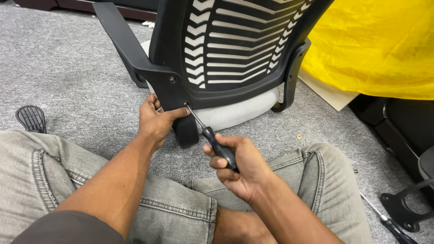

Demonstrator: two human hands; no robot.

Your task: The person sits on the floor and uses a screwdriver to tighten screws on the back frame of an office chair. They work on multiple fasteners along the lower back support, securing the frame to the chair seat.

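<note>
A black office chair back (pixel 235 45) with a slotted mesh panel stands on its grey seat cushion (pixel 235 113) on the carpet. My left hand (pixel 156 119) grips the lower end of the chair's black armrest bracket (pixel 174 92). My right hand (pixel 235 165) is closed around the black handle of a screwdriver (pixel 217 147), whose metal shaft angles up-left with its tip in a screw (pixel 186 105) on the bracket. A second screw (pixel 172 79) sits higher on the same bracket.
My legs in grey jeans (pixel 181 208) are crossed in front. A yellow plastic sheet (pixel 375 49) lies at the right, over cardboard. Another screwdriver (pixel 389 221) and a black metal bracket (pixel 407 208) lie bottom right. A small brass fastener (pixel 299 136) and a ribbed black cap (pixel 30 118) rest on the carpet.
</note>
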